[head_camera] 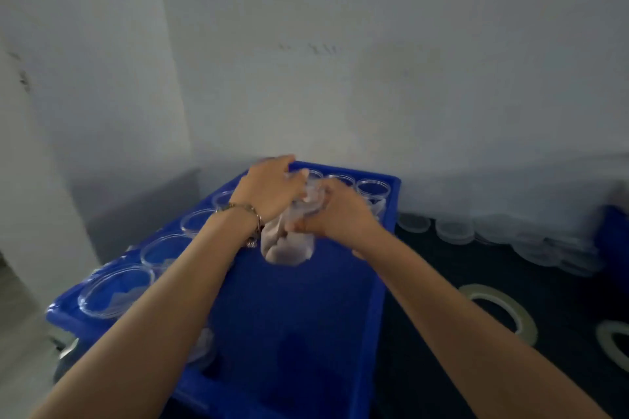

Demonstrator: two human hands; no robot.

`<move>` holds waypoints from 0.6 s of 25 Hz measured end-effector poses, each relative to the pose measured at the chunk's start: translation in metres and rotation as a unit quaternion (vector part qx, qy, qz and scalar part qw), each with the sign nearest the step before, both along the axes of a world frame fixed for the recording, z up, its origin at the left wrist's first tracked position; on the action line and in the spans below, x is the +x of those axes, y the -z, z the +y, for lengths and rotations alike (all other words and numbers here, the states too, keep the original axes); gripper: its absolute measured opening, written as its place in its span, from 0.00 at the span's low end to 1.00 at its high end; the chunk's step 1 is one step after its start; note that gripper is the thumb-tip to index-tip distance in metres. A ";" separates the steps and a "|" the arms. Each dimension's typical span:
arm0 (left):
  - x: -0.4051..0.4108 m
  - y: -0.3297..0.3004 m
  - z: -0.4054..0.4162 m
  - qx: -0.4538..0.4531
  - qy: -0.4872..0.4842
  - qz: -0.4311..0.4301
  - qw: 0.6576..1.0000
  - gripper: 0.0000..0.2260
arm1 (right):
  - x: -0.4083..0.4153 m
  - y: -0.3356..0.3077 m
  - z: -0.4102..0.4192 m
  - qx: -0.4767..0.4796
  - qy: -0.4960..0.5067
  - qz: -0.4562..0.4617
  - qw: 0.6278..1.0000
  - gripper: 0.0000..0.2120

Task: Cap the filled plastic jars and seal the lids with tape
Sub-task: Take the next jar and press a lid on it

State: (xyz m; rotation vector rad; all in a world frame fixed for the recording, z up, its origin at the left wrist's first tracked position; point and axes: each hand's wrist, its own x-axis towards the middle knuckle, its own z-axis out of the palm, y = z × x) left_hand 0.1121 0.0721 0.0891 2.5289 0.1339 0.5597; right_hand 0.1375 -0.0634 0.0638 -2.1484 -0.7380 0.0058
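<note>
Both hands hold one filled jar above the blue crate.

The left hand (272,189) curls over the top of the jar (289,241), probably to press or turn a lid, while the right hand (335,214) grips its side to keep it steady. Open jars (372,189) wait along the blue crate (306,316) walls; tape rolls (498,311) and spare lids (454,231) lie near on the dark desk (425,282), ready for sealing.

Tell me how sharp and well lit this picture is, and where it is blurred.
Head view: dim, bluish light, soft overall. Motion blur smears the left hand, right hand and the jar they hold. The blue crate edges bend from wide-angle distortion. The tape rolls lie dim on the dark surface.
</note>
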 end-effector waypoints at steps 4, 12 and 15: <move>0.008 -0.008 -0.081 -0.116 0.148 -0.023 0.982 0.47 | 0.004 -0.015 -0.094 0.046 0.135 0.013 0.990 0.36; 0.033 0.073 -0.182 0.030 0.312 0.194 0.929 0.35 | -0.022 0.067 -0.207 -0.057 0.223 0.057 0.972 0.29; 0.037 0.103 -0.190 0.067 0.314 0.236 0.917 0.33 | -0.028 0.102 -0.213 -0.044 0.220 0.089 0.971 0.26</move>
